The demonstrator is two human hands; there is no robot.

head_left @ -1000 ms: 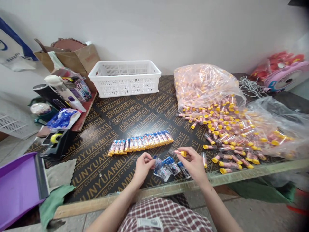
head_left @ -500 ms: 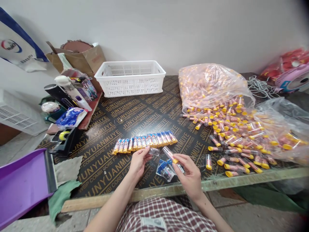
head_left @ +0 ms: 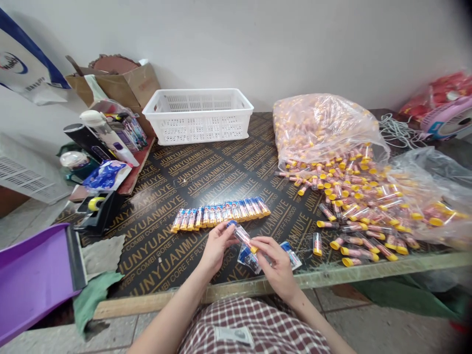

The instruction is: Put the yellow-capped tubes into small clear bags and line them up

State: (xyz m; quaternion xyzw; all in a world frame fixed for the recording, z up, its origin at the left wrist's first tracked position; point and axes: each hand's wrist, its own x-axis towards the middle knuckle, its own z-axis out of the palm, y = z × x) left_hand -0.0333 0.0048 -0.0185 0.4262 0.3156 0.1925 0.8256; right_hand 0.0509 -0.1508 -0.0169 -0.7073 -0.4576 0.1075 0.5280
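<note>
A clear tube (head_left: 242, 236) with a yellow cap at its lower end and blue at its upper end is held between both hands. My left hand (head_left: 218, 244) pinches the blue upper end. My right hand (head_left: 275, 263) grips the yellow-capped end. Just beyond them lies a slanting row of blue-topped, yellow-ended tubes (head_left: 221, 214), side by side. Blue printed packets (head_left: 249, 259) lie beneath and beside the hands, one (head_left: 291, 254) right of my right hand. A single tube (head_left: 317, 244) stands apart farther right.
A white basket (head_left: 199, 125) sits at the back. Many yellow-capped tubes (head_left: 354, 196) spill from a plastic bag (head_left: 320, 123) on the right. A tape dispenser (head_left: 96, 211), bottles (head_left: 106, 140) and a purple dustpan (head_left: 37, 280) are on the left.
The tube in my right hand has moved left and met my left hand. Its upper end now shows blue, and the clear wrapped piece my left hand pinched no longer shows separately.
</note>
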